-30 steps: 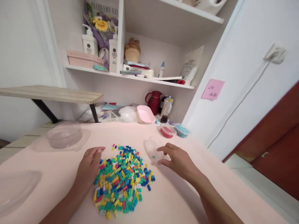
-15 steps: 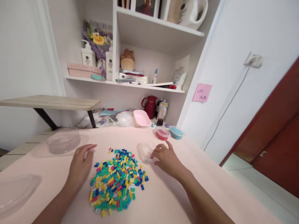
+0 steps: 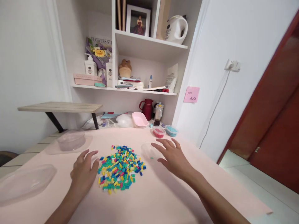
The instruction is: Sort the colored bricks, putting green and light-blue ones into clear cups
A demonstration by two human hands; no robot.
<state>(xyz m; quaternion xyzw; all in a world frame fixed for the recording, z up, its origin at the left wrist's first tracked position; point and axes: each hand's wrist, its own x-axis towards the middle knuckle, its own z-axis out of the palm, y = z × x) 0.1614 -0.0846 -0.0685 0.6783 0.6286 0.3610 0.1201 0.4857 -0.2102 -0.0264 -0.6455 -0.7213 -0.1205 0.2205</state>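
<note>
1. Head view: left hand (image 3: 84, 169) sat just left of the brick pile (image 3: 121, 169). Fingers loosely bent and spread, thumb apart from them, nothing seen in its grasp. Thumb tip was right beside the pile edge; couldn't tell if it touched a brick.
2. Right hand (image 3: 173, 155) was to the right of the pile, opened wide: fingers fanned, thumb well away from the index finger, nothing seen in its grasp.
3. Its fingertips were at the right side of a small clear tub (image 3: 146, 148). Contact or just overlap in view, couldn't tell. One green piece (image 3: 151, 158) showed within the tub's outline.
4. Brick pile lay between the hands on the pale pink table cover (image 3: 144, 205). Small bricks, mostly green, blue and yellow, some pink and white, heaped low with a few loose at the far end.
5. Two larger clear containers were on the left: far container (image 3: 71, 141) and near container (image 3: 28, 180), both well apart from the pile.
6. Red tub (image 3: 159, 132) and blue tub (image 3: 171, 131) sat side by side beyond the right hand.
7. Behind the cover's far edge: pink tray (image 3: 140, 120), dark red jug (image 3: 147, 109), bottle (image 3: 158, 114) with dark liquid at the bottom.
8. Wooden stand (image 3: 60, 107) was at left rear; pink note (image 3: 191, 94) was on the right wall.
</note>
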